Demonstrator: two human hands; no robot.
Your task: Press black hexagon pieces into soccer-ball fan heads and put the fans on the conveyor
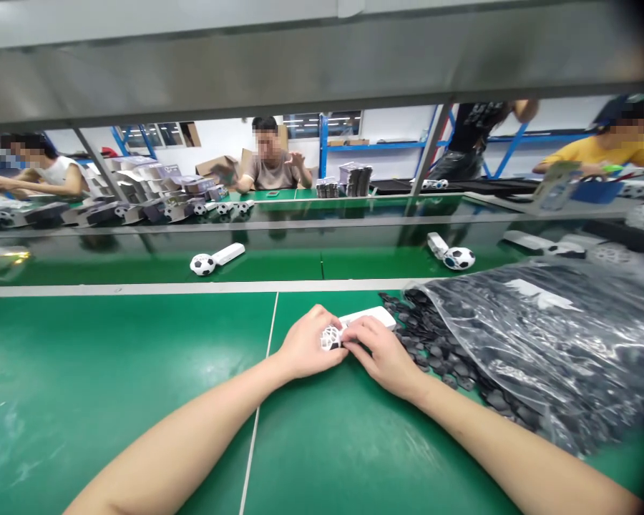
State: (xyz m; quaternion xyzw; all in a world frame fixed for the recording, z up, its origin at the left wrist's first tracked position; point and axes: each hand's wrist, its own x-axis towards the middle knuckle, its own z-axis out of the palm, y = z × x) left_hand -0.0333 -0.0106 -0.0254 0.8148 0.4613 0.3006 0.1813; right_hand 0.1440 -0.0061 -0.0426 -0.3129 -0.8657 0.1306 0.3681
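Between my hands, just above or on the green table, is a white device with a round openwork head (330,337) like a football and a flat white handle (369,316) pointing right. My left hand (312,343) curls around the round head from the left, thumb below and fingers above. My right hand (378,350) pinches at the head's right side, close to the handle; a small dark piece shows at the fingertips, partly hidden. Right beside my right hand lies a heap of small black pieces (434,343).
A clear plastic bag (547,336) of black pieces covers the right side. Beyond the pale ledge (139,287), finished-looking football devices (202,265) (459,258) lie on a green belt. Several people sit or stand across it, near stacked boxes (150,182). A metal beam (247,79) crosses overhead.
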